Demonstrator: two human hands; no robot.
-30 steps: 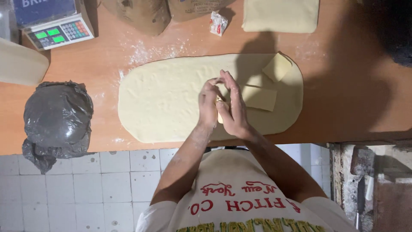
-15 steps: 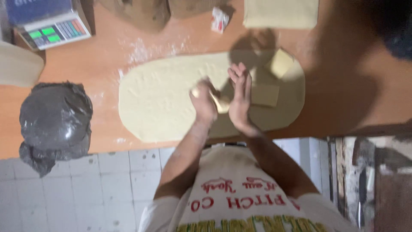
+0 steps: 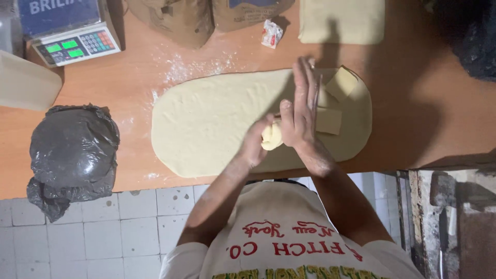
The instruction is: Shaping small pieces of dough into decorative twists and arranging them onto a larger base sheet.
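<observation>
Rolling a small lump of dough [image 3: 271,136] between both palms, the person works just right of the frame's centre, above a large flattened sheet of dough [image 3: 217,121]. The left hand [image 3: 257,144] presses in from the lower left and the right hand [image 3: 302,111] from the right with fingers stretched flat toward the top of the frame — the two hands are together, clamped on the lump, which peeks out pale and rounded between them. Neither hand is nearer; both touch it. The sheet's long axis runs left to right across the wooden table [image 3: 129,88], and most of it lies to the left of the hands. Just right of the right hand, cut square pieces of dough [image 3: 341,82] rest on the sheet's right end. A digital scale [image 3: 76,45] sits upper left, a black plastic bag [image 3: 72,152] at left, and a folded slab of dough [image 3: 341,20] at the top edge.
</observation>
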